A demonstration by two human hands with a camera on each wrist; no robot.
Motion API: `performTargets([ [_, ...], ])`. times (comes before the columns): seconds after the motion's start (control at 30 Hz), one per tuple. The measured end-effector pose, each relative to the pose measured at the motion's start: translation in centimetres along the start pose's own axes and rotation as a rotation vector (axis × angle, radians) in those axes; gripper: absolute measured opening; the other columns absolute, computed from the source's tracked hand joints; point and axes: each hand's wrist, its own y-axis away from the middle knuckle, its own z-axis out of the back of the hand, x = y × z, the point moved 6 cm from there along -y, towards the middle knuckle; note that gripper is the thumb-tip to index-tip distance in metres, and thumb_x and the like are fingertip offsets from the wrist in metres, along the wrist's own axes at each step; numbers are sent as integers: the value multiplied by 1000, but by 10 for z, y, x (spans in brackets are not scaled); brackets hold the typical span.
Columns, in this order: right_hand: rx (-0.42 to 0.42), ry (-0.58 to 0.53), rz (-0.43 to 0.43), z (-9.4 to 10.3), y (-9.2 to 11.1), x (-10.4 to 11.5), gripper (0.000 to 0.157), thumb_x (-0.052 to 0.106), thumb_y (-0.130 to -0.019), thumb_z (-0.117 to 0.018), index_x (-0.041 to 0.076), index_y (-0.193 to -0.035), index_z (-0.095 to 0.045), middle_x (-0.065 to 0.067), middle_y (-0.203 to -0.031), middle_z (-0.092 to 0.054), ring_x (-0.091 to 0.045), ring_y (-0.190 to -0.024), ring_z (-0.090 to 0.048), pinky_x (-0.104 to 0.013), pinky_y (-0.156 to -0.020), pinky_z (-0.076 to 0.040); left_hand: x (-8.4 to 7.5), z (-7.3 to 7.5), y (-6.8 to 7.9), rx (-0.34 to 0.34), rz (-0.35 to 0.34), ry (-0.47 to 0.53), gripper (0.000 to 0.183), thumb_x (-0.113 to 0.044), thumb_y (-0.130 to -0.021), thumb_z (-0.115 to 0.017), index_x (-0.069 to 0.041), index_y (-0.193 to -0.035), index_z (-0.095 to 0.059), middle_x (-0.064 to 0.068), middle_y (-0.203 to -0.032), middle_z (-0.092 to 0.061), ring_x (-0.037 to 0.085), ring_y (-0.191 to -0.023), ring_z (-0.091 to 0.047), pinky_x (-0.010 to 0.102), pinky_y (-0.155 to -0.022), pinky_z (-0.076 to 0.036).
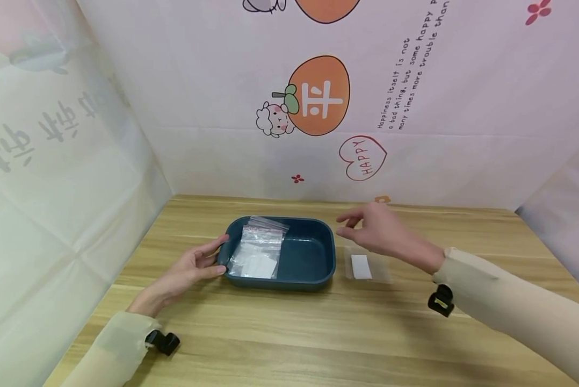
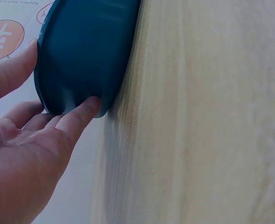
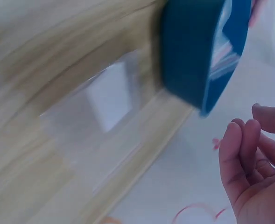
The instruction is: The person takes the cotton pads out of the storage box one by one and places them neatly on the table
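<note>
In my head view I look forward and down; both wrist views, nearer and tilted, share its tray (image 1: 303,259).

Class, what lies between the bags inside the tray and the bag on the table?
Between the bags and the table's bag, the head view shows the bare right part of the tray, its right wall, then a narrow strip of bare table.

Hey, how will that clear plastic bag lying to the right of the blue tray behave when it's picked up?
The clear plastic bag will probably bend easily, since its film looks thin. It's likely light: it lies nearly flat, with only a small white piece showing in it. Its smooth-looking film, flat on the table, may slide before an edge lifts.
</note>
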Motion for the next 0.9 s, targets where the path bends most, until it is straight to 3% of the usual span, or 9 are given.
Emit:
performTargets([
  [0.2,76,-18,81,-24,-23,38,29,22,-95,-81,5,-119,-80,0,-87,-74,-14,-60,-59,-30,-53,-46,-1,1,0,6,-4,27,81,-2,-100,-70,-2,-167,-23,21,-173,-11,47,-152,-23,25,-105,-47],
  [0.37,172,4,149,-48,-42,57,36,24,-95,-81,4,-125,-78,0,-89,-73,-14,-64,-59,-29,-58,-47,0,0,-1,6,9,27,81,-3,-100,-71,-2,-167,-23,20,-173,-11,46,-152,-24,25,-105,-47],
  [0.53,252,65,191,-70,-64,65,44,26,-95,-82,4,-132,-74,-2,-94,-73,-15,-68,-56,-28,-62,-45,0,0,-1,2,12,23,81,-4,-100,-71,-2,-166,-24,20,-173,-11,45,-152,-24,25,-105,-47],
  [0.67,343,96,220,-92,-77,68,48,26,-94,-83,1,-133,-72,1,-79,-65,-10,-59,-45,-24,-61,-39,0,1,-1,3,10,28,82,-3,-100,-71,-2,-166,-24,20,-173,-11,46,-152,-25,25,-105,-47],
  [0.77,413,105,206,-109,-82,66,49,27,-94,-83,-2,-133,-71,4,-68,-53,-10,-52,-32,-24,-56,-31,0,1,-1,2,13,33,82,-3,-100,-71,-1,-166,-23,22,-172,-13,46,-152,-26,26,-105,-47],
  [0.9,474,134,158,-125,-82,62,55,31,-95,-82,-1,-137,-68,5,-66,-48,-10,-55,-32,-25,-58,-32,0,0,-1,2,18,32,82,-3,-100,-71,-2,-167,-23,23,-172,-15,46,-152,-26,26,-105,-47],
])
